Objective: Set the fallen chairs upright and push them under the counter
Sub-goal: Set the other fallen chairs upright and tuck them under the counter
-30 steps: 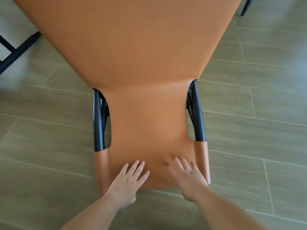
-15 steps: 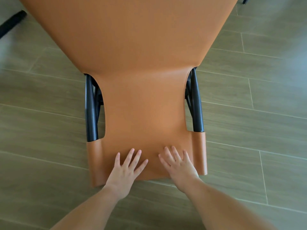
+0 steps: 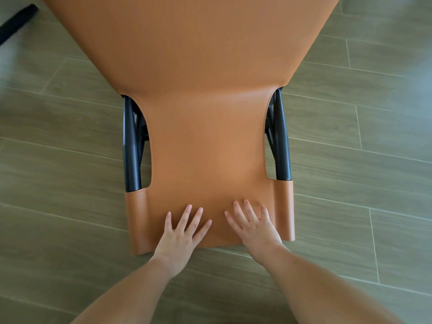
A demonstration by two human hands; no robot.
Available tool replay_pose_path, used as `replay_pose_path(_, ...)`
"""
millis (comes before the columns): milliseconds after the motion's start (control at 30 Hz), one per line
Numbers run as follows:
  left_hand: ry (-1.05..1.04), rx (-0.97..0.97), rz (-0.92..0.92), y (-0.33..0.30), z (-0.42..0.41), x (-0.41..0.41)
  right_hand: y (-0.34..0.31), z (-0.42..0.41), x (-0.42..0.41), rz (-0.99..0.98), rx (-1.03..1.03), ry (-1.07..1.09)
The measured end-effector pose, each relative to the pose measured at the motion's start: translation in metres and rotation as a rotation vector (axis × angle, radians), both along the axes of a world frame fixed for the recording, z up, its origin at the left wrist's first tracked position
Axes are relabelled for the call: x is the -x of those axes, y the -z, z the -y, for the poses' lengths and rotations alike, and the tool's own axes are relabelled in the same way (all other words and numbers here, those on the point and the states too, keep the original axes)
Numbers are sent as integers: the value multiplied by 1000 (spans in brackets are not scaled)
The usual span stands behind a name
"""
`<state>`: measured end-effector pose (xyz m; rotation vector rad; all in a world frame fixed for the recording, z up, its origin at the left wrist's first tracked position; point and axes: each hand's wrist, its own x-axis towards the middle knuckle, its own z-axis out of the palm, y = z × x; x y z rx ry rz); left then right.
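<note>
Where the frame's top edge cuts it off, the one tan leather sling chair with black metal tube frame (image 3: 205,118) loses its wide upper part; the rest stands on the grey-green wood-look plank floor (image 3: 350,148), seen from above. Two black frame tubes show, one at each side cutout, with struts behind them hard to make out. No writing or label is readable. Left hand (image 3: 181,237) lies flat with fingers spread on the leather near its lower stitched edge; right hand (image 3: 253,226) lies likewise just beside it, fingers straight. One blurred black bar (image 3: 17,23) crosses the upper left corner.
</note>
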<state>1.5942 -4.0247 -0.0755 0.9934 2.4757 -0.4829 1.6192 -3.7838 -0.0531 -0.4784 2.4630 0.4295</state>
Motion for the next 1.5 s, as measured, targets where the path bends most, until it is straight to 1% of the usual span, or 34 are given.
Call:
replay_pose_path(133, 4, -28, -16, 3, 3, -2, 0, 1, 0, -11, -1, 0)
replay_pose_path(300, 31, 2, -26, -1, -1, 4, -1, 10, 3, -13, -10, -31)
replay_pose_path(533, 81, 18, 19, -10, 1, 9, -4, 13, 2, 10, -6, -32)
replay_pose_path(733, 114, 4, 54, -29, 7, 12, -11, 8, -1, 18, 49, -40)
replay_pose_path(867, 160, -1, 57, -57, 5, 16, -39, 3, 3, 13, 68, -87)
replay_pose_path(967, 211, -13, 60, -97, 1, 21, -79, 0, 7, 1, 85, -124)
replay_pose_path(1100, 251, -53, 55, -173, 1, 35, -156, -4, 20, -29, 134, -127)
replay_pose_path(1300, 256, -98, -75, -303, -2, 66, -283, -5, 53, -93, 168, -45)
replay_pose_path(1400, 185, -75, -119, -368, -9, 89, -342, -7, 80, -128, 183, -20)
replay_pose_path(1500, 17, -31, -161, -423, -24, 109, -393, -10, 110, -133, 178, 9)
